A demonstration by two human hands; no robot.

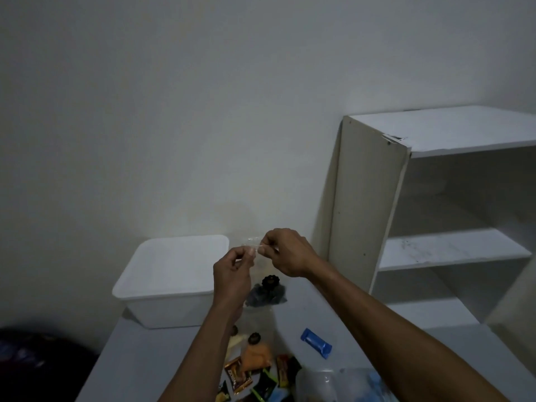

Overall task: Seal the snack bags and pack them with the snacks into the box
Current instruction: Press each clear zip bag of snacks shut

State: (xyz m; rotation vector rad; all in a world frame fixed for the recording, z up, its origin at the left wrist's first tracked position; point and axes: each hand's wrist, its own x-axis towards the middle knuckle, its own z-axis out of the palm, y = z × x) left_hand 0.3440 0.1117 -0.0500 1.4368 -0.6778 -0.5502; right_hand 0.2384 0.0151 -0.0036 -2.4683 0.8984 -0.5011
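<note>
My left hand (232,271) and my right hand (285,253) are raised above the table, both pinching the top edge of a clear plastic snack bag (252,248). The bag hangs down between them with dark snacks (265,295) in its bottom. A white plastic box (174,274) stands open on the table to the left of my hands. Below my arms lie a bag with orange snacks (255,353), a blue wrapped snack (316,342) and several small sachets (239,378).
A white shelf unit (435,198) stands on the right against the wall. Clear and blue plastic (342,384) lies at the bottom edge. The grey table (139,358) ends at the left, beside a dark object (34,364).
</note>
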